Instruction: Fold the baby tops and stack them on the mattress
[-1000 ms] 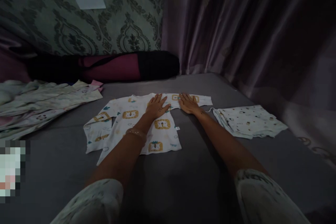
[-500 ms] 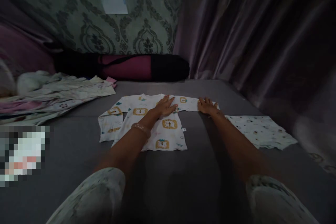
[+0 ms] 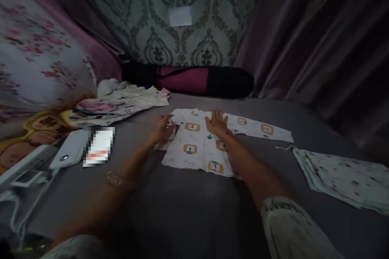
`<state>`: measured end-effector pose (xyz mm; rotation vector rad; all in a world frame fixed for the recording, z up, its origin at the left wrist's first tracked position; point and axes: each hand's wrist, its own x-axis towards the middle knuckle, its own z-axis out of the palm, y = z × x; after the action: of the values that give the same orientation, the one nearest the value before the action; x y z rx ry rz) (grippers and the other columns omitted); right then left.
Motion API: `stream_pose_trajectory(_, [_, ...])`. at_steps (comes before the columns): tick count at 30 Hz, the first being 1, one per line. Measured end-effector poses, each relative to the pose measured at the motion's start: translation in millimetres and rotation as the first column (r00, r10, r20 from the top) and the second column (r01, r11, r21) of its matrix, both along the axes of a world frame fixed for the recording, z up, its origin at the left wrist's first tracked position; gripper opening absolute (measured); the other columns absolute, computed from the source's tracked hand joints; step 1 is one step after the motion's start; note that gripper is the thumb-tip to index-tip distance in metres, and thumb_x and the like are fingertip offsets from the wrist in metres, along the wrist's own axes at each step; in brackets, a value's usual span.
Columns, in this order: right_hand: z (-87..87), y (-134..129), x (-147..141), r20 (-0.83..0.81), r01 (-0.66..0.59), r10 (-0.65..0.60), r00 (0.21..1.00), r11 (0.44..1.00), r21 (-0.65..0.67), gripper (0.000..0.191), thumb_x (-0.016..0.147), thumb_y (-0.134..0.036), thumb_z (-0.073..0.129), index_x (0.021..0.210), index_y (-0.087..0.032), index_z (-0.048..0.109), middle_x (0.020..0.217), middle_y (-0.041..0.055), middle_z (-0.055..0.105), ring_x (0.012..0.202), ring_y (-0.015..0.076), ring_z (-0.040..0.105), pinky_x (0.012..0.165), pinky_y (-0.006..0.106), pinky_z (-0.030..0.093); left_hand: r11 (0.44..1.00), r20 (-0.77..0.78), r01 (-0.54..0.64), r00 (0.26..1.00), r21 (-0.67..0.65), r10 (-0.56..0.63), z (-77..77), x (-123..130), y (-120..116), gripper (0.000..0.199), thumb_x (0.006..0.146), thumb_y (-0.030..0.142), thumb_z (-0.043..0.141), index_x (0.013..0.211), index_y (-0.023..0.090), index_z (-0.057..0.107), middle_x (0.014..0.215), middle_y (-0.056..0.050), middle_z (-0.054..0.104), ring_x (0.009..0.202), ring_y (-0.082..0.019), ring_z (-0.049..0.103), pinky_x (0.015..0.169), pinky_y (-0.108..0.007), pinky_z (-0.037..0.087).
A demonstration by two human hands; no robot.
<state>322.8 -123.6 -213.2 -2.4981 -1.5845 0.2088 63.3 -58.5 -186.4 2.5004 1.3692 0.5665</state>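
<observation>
A small white long-sleeved shirt (image 3: 199, 141) with yellow lion-face prints lies spread on the grey bed surface. Its sleeve on the right stretches straight outward. My right hand (image 3: 217, 123) rests flat on the shirt near that shoulder, fingers spread. At the other side, my left hand (image 3: 164, 131) is over the left sleeve, which it partly covers. Its fingers are apart and a little bent, slightly blurred; nothing is gripped that I can see.
Folded white printed cloth (image 3: 343, 176) lies at the right. Rumpled clothes (image 3: 130, 99) are heaped at back left. A white power bank (image 3: 69, 149), a power strip (image 3: 30, 164) and cables sit at left. A black and pink long bag (image 3: 188, 79) lies along the wall.
The view has swung left. My left hand has moved from the shirt's body to the left sleeve. My right hand has moved from the right cuff to near the shoulder.
</observation>
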Motion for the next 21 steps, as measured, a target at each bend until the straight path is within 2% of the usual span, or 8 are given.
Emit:
stream_pose_trajectory(3, [-5.7, 2, 4, 0.020, 0.003, -0.004, 1.000, 1.000, 0.013, 0.069, 0.099, -0.048, 0.017, 0.154, -0.007, 0.023, 0.163, 0.0148, 0.013, 0.150, 0.0295, 0.007, 0.117, 0.059, 0.007, 0.966, -0.018, -0.225, 0.974, -0.130, 0.225, 2.1, -38, 3, 0.039, 0.083, 0.039, 0.060, 0.113, 0.014, 0.063, 0.101, -0.012, 0.069, 0.096, -0.026, 0.066, 0.081, -0.037, 0.054])
stream_pose_trajectory(7, [-6.7, 6, 6, 0.004, 0.010, -0.010, 1.000, 1.000, -0.010, 0.069, 0.099, -0.048, 0.019, 0.154, -0.008, 0.022, 0.163, 0.0139, 0.012, 0.150, 0.0290, 0.006, 0.118, 0.059, 0.008, 0.907, -0.065, -0.292, 0.956, -0.303, 0.286, 2.7, -64, 1, 0.034, 0.081, 0.051, 0.061, 0.082, 0.018, 0.066, 0.077, -0.007, 0.070, 0.075, -0.024, 0.067, 0.061, -0.032, 0.051])
stream_pose_trajectory(12, [2.7, 17, -3, 0.057, 0.011, -0.013, 0.998, 0.999, 0.036, 0.068, 0.095, -0.040, 0.035, 0.153, -0.005, 0.024, 0.162, 0.0182, 0.016, 0.149, 0.0320, 0.011, 0.117, 0.059, 0.012, 0.880, -0.075, -0.272, 0.961, -0.389, 0.264, -5.1, -54, -4, 0.037, 0.072, 0.055, 0.069, 0.063, 0.020, 0.064, 0.057, -0.004, 0.061, 0.066, -0.022, 0.064, 0.049, -0.028, 0.041])
stream_pose_trajectory(16, [9.8, 34, -28, 0.044, -0.119, 0.114, 0.993, 0.980, 0.158, 0.061, 0.096, -0.032, 0.034, 0.149, -0.003, 0.031, 0.159, 0.0195, 0.025, 0.147, 0.0310, 0.019, 0.117, 0.054, 0.018, 0.822, -0.106, -0.283, 0.958, -0.494, 0.266, 0.2, -32, -8, 0.026, 0.069, 0.038, 0.075, 0.062, 0.017, 0.061, 0.054, -0.001, 0.056, 0.061, -0.019, 0.060, 0.048, -0.025, 0.036])
stream_pose_trajectory(17, [10.9, 39, -36, 0.022, -0.145, 0.143, 0.989, 0.974, 0.175, 0.059, 0.096, -0.031, 0.033, 0.148, -0.003, 0.033, 0.158, 0.0195, 0.028, 0.146, 0.0301, 0.022, 0.117, 0.052, 0.020, 0.833, -0.110, -0.276, 0.961, -0.480, 0.255, 4.5, -28, -7, 0.020, 0.071, 0.032, 0.074, 0.066, 0.016, 0.061, 0.058, -0.001, 0.058, 0.063, -0.018, 0.060, 0.050, -0.025, 0.037])
stream_pose_trajectory(18, [11.6, 44, -44, 0.005, -0.166, 0.168, 0.986, 0.968, 0.188, 0.057, 0.097, -0.030, 0.032, 0.146, -0.002, 0.035, 0.156, 0.0195, 0.031, 0.146, 0.0291, 0.024, 0.117, 0.049, 0.021, 0.872, -0.104, -0.253, 0.968, -0.419, 0.230, 9.5, -26, -6, 0.015, 0.074, 0.027, 0.071, 0.071, 0.016, 0.062, 0.064, -0.002, 0.060, 0.066, -0.018, 0.061, 0.054, -0.025, 0.039])
stream_pose_trajectory(20, [11.9, 53, -57, -0.012, -0.206, 0.213, 0.977, 0.955, 0.212, 0.054, 0.097, -0.028, 0.031, 0.144, -0.003, 0.039, 0.154, 0.0191, 0.036, 0.144, 0.0268, 0.028, 0.117, 0.043, 0.024, 0.972, -0.097, -0.196, 0.978, -0.131, 0.185, 19.5, -25, -3, 0.007, 0.081, 0.021, 0.063, 0.085, 0.015, 0.064, 0.081, -0.006, 0.066, 0.082, -0.021, 0.061, 0.067, -0.029, 0.043])
stream_pose_trajectory(21, [11.4, 57, -62, -0.013, -0.226, 0.235, 0.972, 0.948, 0.223, 0.053, 0.097, -0.027, 0.031, 0.144, -0.003, 0.040, 0.154, 0.0186, 0.037, 0.144, 0.0257, 0.030, 0.117, 0.041, 0.025, 0.983, -0.108, -0.175, 0.978, 0.056, 0.180, 23.2, -27, 0, 0.009, 0.085, 0.019, 0.058, 0.091, 0.015, 0.064, 0.092, -0.009, 0.066, 0.091, -0.023, 0.060, 0.075, -0.032, 0.044])
